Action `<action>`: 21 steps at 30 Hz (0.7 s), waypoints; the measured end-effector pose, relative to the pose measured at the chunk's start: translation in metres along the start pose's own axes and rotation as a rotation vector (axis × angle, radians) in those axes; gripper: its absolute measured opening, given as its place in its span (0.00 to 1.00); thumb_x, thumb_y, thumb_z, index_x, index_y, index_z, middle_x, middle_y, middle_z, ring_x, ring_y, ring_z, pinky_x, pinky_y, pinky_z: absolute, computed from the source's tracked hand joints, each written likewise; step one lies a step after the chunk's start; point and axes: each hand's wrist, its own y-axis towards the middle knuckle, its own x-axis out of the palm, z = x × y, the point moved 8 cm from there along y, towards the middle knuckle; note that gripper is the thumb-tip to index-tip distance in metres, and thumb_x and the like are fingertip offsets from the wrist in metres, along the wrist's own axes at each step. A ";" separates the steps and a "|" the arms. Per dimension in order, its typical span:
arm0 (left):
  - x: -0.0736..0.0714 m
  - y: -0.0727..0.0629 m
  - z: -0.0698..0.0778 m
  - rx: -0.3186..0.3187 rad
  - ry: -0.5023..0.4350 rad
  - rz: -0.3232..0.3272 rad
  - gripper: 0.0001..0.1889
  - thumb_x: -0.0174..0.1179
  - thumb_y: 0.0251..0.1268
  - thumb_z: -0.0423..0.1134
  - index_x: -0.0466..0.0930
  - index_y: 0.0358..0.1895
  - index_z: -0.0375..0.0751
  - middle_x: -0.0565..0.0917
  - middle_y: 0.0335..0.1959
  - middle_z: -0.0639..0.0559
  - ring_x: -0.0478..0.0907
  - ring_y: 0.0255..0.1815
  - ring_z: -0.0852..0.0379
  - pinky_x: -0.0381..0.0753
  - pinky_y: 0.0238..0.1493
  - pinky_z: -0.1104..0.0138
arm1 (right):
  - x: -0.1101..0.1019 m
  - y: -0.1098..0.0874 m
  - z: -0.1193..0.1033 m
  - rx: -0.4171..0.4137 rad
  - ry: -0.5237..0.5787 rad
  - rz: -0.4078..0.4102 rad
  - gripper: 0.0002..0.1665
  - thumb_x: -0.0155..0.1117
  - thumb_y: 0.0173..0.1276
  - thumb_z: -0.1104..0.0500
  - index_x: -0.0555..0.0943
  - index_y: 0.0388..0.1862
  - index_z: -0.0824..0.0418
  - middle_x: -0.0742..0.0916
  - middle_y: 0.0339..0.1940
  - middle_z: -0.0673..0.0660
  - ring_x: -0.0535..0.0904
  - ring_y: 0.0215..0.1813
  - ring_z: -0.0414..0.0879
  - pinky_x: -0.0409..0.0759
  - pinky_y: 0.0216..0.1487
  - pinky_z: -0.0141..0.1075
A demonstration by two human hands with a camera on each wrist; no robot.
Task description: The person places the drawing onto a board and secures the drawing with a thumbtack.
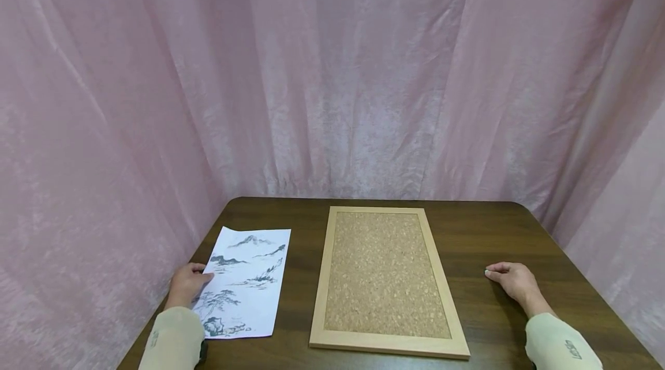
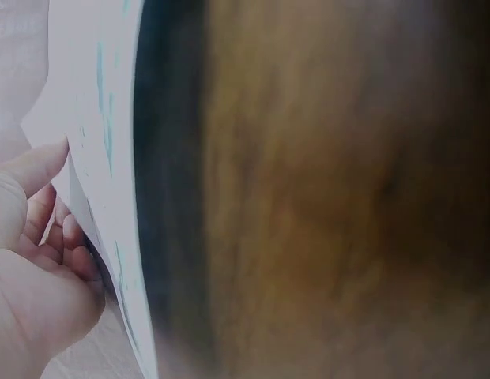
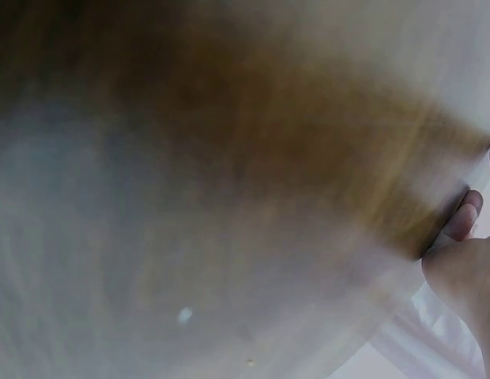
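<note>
My left hand (image 1: 188,284) pinches the left edge of a white sheet of paper (image 1: 262,312) printed with an ink landscape of mountains and trees. The left wrist view has the thumb on one face of the paper (image 2: 95,103) and the other fingers curled behind it. Over the right side of the table, my right hand (image 1: 515,282) has thumb and forefinger pinched together, with a small pale thing (image 1: 486,271) at their tips, too small to tell its kind. Between the hands lies a cork board (image 1: 384,277) in a light wooden frame, untouched by either one.
The dark brown wooden table (image 1: 499,231) has rounded far corners. Pink curtains (image 1: 363,81) hang behind it and along both sides. In the right wrist view, a small white spot (image 3: 185,316) shows on the blurred tabletop.
</note>
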 end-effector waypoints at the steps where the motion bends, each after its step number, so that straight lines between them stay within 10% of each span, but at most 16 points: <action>1: -0.001 -0.001 0.001 0.000 0.003 -0.001 0.21 0.62 0.66 0.30 0.69 0.57 0.23 0.74 0.51 0.26 0.72 0.47 0.35 0.72 0.51 0.45 | 0.000 0.000 -0.001 -0.002 -0.003 0.003 0.17 0.65 0.70 0.55 0.85 0.46 0.69 0.82 0.54 0.73 0.71 0.59 0.74 0.66 0.59 0.62; 11: -0.012 0.001 0.016 0.116 0.027 -0.056 0.19 0.57 0.71 0.36 0.74 0.55 0.21 0.76 0.52 0.25 0.73 0.53 0.31 0.72 0.54 0.42 | -0.002 -0.001 -0.004 0.003 0.000 -0.010 0.18 0.65 0.70 0.54 0.85 0.46 0.69 0.82 0.55 0.74 0.70 0.60 0.74 0.65 0.59 0.62; 21: -0.014 0.002 0.049 0.017 -0.282 -0.062 0.22 0.58 0.74 0.46 0.74 0.60 0.31 0.79 0.47 0.43 0.75 0.42 0.53 0.76 0.40 0.66 | 0.000 0.000 -0.004 -0.006 -0.005 -0.020 0.18 0.65 0.70 0.54 0.85 0.44 0.70 0.83 0.51 0.73 0.72 0.57 0.73 0.67 0.57 0.61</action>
